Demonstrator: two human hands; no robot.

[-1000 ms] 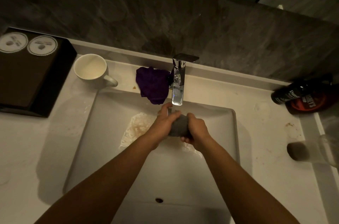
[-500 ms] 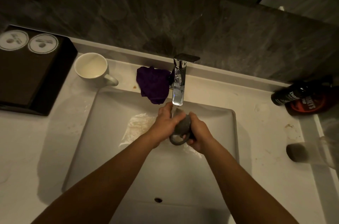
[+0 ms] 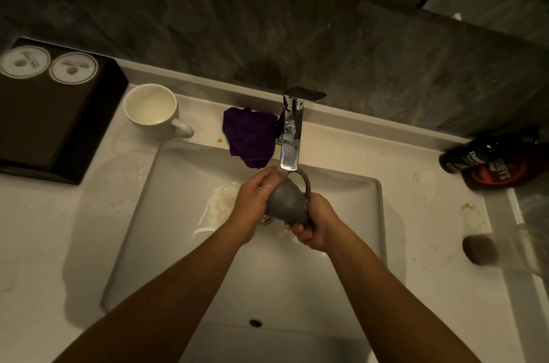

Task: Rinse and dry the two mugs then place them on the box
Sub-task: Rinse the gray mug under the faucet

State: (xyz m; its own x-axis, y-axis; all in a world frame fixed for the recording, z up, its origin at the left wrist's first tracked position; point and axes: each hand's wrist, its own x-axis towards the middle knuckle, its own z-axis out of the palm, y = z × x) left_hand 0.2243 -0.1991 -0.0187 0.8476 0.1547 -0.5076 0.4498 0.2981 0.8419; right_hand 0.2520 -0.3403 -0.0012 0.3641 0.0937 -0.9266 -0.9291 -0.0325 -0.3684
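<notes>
While half a second ago the handle loop hung low toward the person, the grey mug [image 3: 286,202] is now turned so that loop arcs up beside the faucet [image 3: 290,137] spout, over the sink [image 3: 166,214]. The left hand [image 3: 255,199] wraps the mug's upper side, and the right hand [image 3: 315,226] cups its base, both closed on it. Rinsing looks underway, not finished; the white mug [image 3: 151,108] waits near the box [image 3: 50,113], the purple cloth [image 3: 249,137] unused.

left hand [image 3: 255,199]: fingers curled, gripping | right hand [image 3: 315,223]: fingers clasped, gripping
</notes>
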